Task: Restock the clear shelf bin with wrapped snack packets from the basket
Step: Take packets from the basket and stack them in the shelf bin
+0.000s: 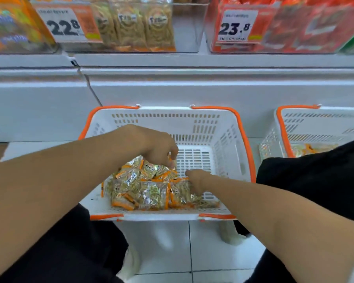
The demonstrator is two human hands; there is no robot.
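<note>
- While I look down through the head camera, my left hand (pixel 157 148) hangs over the far end of the heap of snack packets (pixel 151 184), its fingers curled down and pinching the edge of one top packet.
- My right hand (pixel 194 180) is sunk into the near right side of the same heap; its fingers are hidden among the wrappers, so I cannot tell whether it grasps anything.
- All the loose packets lie in the white basket (pixel 223 139) with orange handles, bunched under and between my two hands. The bare slotted floor of the basket shows just beyond my right hand.
- I judge the packets to be light, crinkly and slick: thin glossy film, soft enough to buckle and apt to slide off each other.
- Pinching a flat orange sealed end looks surer to me than squeezing the shiny middle. A scoop with both hands would carry more, though some would likely slip out.
- The contents look dry and brittle, so I would not clench hard.
- The clear shelf bin (pixel 182 27) stands well above and beyond my left hand, with upright packets of the same kind at its left and open room to its right.
- Each round packet label starts with a "T", but the rest is too blurred to read.
- A price card (pixel 64 24) up beyond my left hand reads "22.8".
- Another card (pixel 235 25) up beyond my right hand reads "23.8"; the small print on both is unreadable.
- A second basket (pixel 315 123) sits well off to the right of my right hand.
</note>
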